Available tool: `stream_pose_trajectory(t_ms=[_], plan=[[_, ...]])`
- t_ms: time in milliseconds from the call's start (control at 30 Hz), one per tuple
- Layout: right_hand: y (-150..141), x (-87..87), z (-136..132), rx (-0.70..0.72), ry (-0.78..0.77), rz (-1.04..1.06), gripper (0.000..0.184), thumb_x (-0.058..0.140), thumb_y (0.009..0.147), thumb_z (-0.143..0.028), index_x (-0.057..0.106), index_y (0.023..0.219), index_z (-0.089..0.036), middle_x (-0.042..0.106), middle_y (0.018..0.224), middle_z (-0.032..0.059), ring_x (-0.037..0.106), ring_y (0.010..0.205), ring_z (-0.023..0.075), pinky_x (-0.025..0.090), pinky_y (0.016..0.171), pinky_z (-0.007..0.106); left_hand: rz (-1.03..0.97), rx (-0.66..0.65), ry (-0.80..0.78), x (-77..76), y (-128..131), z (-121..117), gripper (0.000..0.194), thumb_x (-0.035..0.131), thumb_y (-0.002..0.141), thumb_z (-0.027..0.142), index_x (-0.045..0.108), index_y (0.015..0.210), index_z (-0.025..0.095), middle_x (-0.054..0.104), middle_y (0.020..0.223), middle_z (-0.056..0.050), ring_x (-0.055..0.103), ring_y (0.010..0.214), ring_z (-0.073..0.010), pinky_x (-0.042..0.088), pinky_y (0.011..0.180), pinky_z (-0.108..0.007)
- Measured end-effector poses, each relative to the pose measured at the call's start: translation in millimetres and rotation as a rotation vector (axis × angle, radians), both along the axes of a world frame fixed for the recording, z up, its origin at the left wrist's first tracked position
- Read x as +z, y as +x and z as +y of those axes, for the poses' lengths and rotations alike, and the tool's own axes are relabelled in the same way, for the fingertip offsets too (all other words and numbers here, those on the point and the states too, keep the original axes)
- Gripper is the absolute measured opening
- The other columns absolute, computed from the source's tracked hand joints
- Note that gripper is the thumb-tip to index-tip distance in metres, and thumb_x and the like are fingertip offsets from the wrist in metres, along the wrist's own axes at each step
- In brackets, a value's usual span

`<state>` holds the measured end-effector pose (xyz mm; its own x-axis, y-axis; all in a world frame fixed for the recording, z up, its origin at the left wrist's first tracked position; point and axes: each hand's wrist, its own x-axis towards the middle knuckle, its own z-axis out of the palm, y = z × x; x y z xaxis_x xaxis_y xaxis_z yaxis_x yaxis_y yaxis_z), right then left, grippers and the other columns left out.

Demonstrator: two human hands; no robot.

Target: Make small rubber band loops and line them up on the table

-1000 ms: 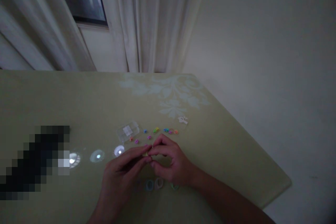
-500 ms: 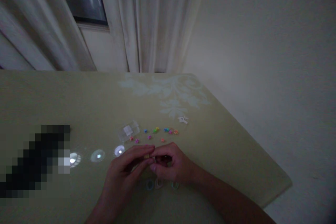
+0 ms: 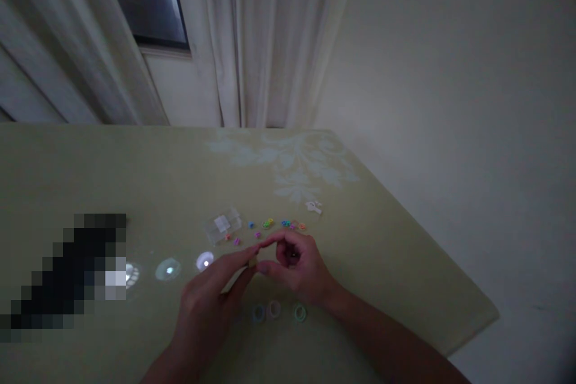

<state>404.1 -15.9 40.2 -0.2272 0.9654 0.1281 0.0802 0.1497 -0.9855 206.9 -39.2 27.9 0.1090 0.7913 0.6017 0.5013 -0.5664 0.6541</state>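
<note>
My left hand (image 3: 206,295) pinches a small yellowish piece (image 3: 252,261) between thumb and fingertips; its exact kind is too small and dim to make out. From the right, the curved thumb and forefinger of my right hand (image 3: 306,269) meet the same piece, with the other fingers curled in. Below the hands on the table lie small rings that look like hair ties: a blue ring (image 3: 258,312), a pale pink ring (image 3: 274,310) and a green ring (image 3: 300,312). Beyond the fingers are several small coloured pieces, among them a purple piece (image 3: 237,241) and a yellow piece (image 3: 270,221).
A clear plastic box (image 3: 231,218) with a white label lies behind the left hand. Farther right is a small white piece (image 3: 314,207). A pixelated dark shape (image 3: 67,273) covers the table's left side. The table's edge (image 3: 414,219) slants down on the right, beside the wall.
My right hand has risen slightly, and its thumb and forefinger have spread into a wider arch. The yellowish piece stays between the hands. The rings below show more fully.
</note>
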Motion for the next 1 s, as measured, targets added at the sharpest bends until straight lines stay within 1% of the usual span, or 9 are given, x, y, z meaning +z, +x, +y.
stream_pose_trajectory(t_ms=[100, 200, 267, 333, 433, 600, 767, 900, 1000], plan=[[-4, -6.1, 1, 0.057, -0.075, 0.045, 0.06, 0.1, 0.062, -0.039, 0.078, 0.114, -0.02, 0.066, 0.082, -0.0025, 0.046, 0.057, 0.0063, 0.036, 0.051, 0.019, 0.08, -0.046, 0.137, -6.1, 0, -2, 0.028, 0.066, 0.101, 0.019, 0.076, 0.125, 0.028, 0.086, 0.111, -0.004, 0.084, 0.092, -0.0186, 0.066, 0.083, -0.023], [-6, -10.6, 2, 0.16, -0.199, 0.185, 0.056, 0.1, 0.063, -0.041, 0.08, 0.112, -0.021, 0.075, 0.092, 0.0029, 0.064, 0.07, 0.0118, 0.054, 0.066, 0.025, 0.123, -0.076, 0.233, -11.1, -1, -3, 0.034, 0.065, 0.1, 0.013, 0.074, 0.13, 0.027, 0.085, 0.114, -0.005, 0.083, 0.098, -0.02, 0.064, 0.089, -0.027], [-7, -11.5, 3, 0.218, -0.307, 0.307, 0.05, 0.099, 0.064, -0.039, 0.082, 0.107, -0.02, 0.078, 0.096, 0.0049, 0.072, 0.083, 0.0171, 0.06, 0.08, 0.033, 0.142, -0.079, 0.278, -13.1, -2, -2, 0.039, 0.066, 0.098, 0.009, 0.072, 0.133, 0.027, 0.085, 0.115, -0.005, 0.082, 0.102, -0.0209, 0.063, 0.092, -0.03], [-7, -11.7, 3, 0.23, -0.384, 0.393, 0.043, 0.099, 0.066, -0.036, 0.083, 0.103, -0.021, 0.08, 0.1, 0.0049, 0.074, 0.09, 0.0188, 0.061, 0.089, 0.037, 0.165, -0.065, 0.3, -13.9, -2, -2, 0.043, 0.067, 0.097, 0.007, 0.07, 0.135, 0.027, 0.084, 0.118, -0.006, 0.08, 0.109, -0.0222, 0.06, 0.095, -0.033], [-7, -13.7, 4, 0.225, -0.403, 0.432, 0.033, 0.099, 0.067, -0.033, 0.083, 0.095, -0.021, 0.08, 0.094, 0.0019, 0.074, 0.085, 0.0163, 0.061, 0.089, 0.036, 0.203, -0.049, 0.332, -12.8, -3, -1, 0.045, 0.069, 0.096, 0.006, 0.069, 0.137, 0.026, 0.083, 0.119, -0.006, 0.078, 0.115, -0.0237, 0.057, 0.098, -0.035], [-7, -18.5, 5, 0.321, -0.411, 0.425, 0.036, 0.1, 0.063, -0.033, 0.08, 0.09, -0.018, 0.078, 0.086, 0.0012, 0.075, 0.081, 0.0174, 0.06, 0.087, 0.035, 0.225, -0.073, 0.369, -7.4, -3, 0, 0.041, 0.065, 0.099, 0.008, 0.068, 0.136, 0.025, 0.085, 0.114, -0.006, 0.079, 0.11, -0.0224, 0.056, 0.094, -0.034], [-5, -20.1, 6, 0.332, -0.397, 0.422, 0.035, 0.1, 0.064, -0.034, 0.078, 0.086, -0.018, 0.075, 0.079, -0.0003, 0.075, 0.078, 0.0171, 0.06, 0.085, 0.036, 0.193, -0.123, 0.365, -9.6, -3, 0, 0.045, 0.067, 0.097, 0.007, 0.066, 0.14, 0.023, 0.084, 0.118, -0.006, 0.077, 0.115, -0.0228, 0.056, 0.097, -0.034], [-3, -23.8, 8, 0.337, -0.37, 0.409, 0.035, 0.099, 0.067, -0.038, 0.075, 0.083, -0.018, 0.072, 0.075, -0.0019, 0.072, 0.072, 0.0147, 0.06, 0.08, 0.033, 0.231, -0.153, 0.365, -13.5, -5, 1, 0.046, 0.066, 0.098, 0.006, 0.066, 0.141, 0.023, 0.083, 0.123, -0.006, 0.075, 0.119, -0.024, 0.054, 0.1, -0.037], [1, -18.6, 13, 0.353, -0.341, 0.378, 0.035, 0.097, 0.067, -0.042, 0.078, 0.085, -0.019, 0.073, 0.076, -0.0015, 0.069, 0.07, 0.0132, 0.058, 0.074, 0.03, 0.252, -0.154, 0.382, -10.8, -4, 2, 0.046, 0.071, 0.096, 0.009, 0.067, 0.139, 0.024, 0.081, 0.125, -0.007, 0.073, 0.123, -0.0256, 0.054, 0.104, -0.039]])
